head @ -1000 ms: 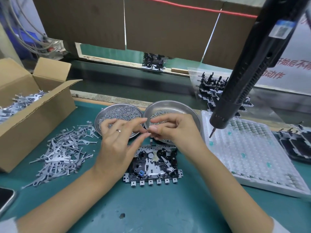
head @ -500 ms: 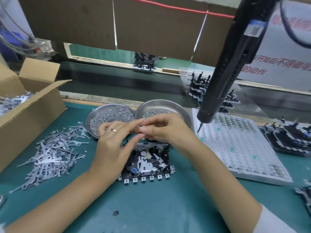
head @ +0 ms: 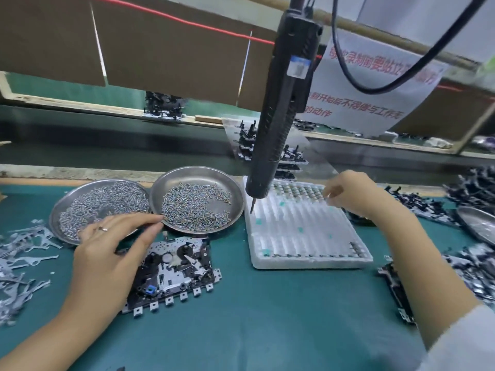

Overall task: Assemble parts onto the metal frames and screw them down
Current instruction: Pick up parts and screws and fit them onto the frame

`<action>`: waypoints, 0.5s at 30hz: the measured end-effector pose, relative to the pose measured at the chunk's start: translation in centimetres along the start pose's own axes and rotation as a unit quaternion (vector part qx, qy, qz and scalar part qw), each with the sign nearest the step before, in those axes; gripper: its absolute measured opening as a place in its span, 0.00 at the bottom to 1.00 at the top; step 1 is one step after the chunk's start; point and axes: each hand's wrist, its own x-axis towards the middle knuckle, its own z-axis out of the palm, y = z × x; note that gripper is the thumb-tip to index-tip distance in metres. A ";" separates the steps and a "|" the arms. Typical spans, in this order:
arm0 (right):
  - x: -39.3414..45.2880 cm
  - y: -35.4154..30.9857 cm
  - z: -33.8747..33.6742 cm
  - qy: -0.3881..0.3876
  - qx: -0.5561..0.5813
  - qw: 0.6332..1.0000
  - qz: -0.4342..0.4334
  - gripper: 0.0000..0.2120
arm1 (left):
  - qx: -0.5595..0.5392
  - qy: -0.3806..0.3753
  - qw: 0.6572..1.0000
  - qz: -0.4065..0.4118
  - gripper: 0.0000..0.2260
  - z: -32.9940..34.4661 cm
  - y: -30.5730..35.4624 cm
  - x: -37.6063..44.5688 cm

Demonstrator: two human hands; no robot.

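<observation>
- The left hand point(head: 107, 253) lies over the near left corner of the metal frame point(head: 174, 271), fingers stretched toward the dishes, forefinger and thumb tips close together at the near rim of the right dish; whether they pinch a screw I cannot tell.
- The right hand point(head: 351, 194) is well apart from the left, over the far right part of the white tray point(head: 302, 231), its fingers curled down at the small parts in the tray's far rows; whether it grips one I cannot tell.
- The metal frame sits flat on the green mat point(head: 254, 317), near centre-left, with black parts on it and a row of small tabs along its near edge.
- Two round metal dishes hold screws just beyond the frame: the left dish point(head: 101, 204) and the right dish point(head: 198, 200), rims overlapping.
- A black electric screwdriver point(head: 278, 108) hangs tilted over the tray's far left corner, its tip just above the tray.
- Loose grey stamped pieces point(head: 21, 258) lie in a heap at the far left.
- More dark assemblies point(head: 471, 194) are piled at the right edge.
</observation>
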 end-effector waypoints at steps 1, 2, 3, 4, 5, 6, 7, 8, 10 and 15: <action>0.9 1.1 0.4 0.037 0.004 0.999 0.014 0.10 | -0.009 0.002 1.000 -0.009 0.06 0.0 0.0 0.0; 1.6 1.9 0.9 0.059 0.014 0.998 0.017 0.12 | -0.019 0.004 1.000 -0.019 0.07 -0.1 0.1 0.0; 2.1 2.4 1.3 0.065 0.019 0.998 0.013 0.12 | -0.027 0.008 0.999 -0.027 0.07 -0.1 0.1 0.0; 2.5 2.7 1.8 0.063 0.018 0.998 0.004 0.13 | -0.030 0.012 0.999 -0.030 0.07 -0.2 0.2 0.1; 2.8 2.9 2.2 0.062 0.016 0.998 -0.007 0.13 | -0.031 0.015 0.999 -0.030 0.07 -0.2 0.2 0.1; 3.1 3.0 2.6 0.062 0.013 0.998 -0.019 0.13 | -0.030 0.018 0.999 -0.029 0.07 -0.2 0.3 0.2; 3.4 2.9 2.9 0.063 0.008 0.998 -0.028 0.13 | -0.031 0.021 0.999 -0.030 0.06 -0.2 0.3 0.2; 3.6 2.8 3.2 0.065 -0.002 0.997 -0.033 0.14 | -0.032 0.023 0.999 -0.030 0.06 -0.3 0.4 0.2; 3.9 2.5 3.6 0.063 -0.036 0.997 -0.028 0.17 | -0.035 0.024 0.999 -0.032 0.07 -0.3 0.3 0.3; 4.2 1.5 3.7 0.066 -0.127 0.989 -0.035 0.21 | -0.017 0.030 0.999 -0.040 0.05 -0.3 -0.1 0.1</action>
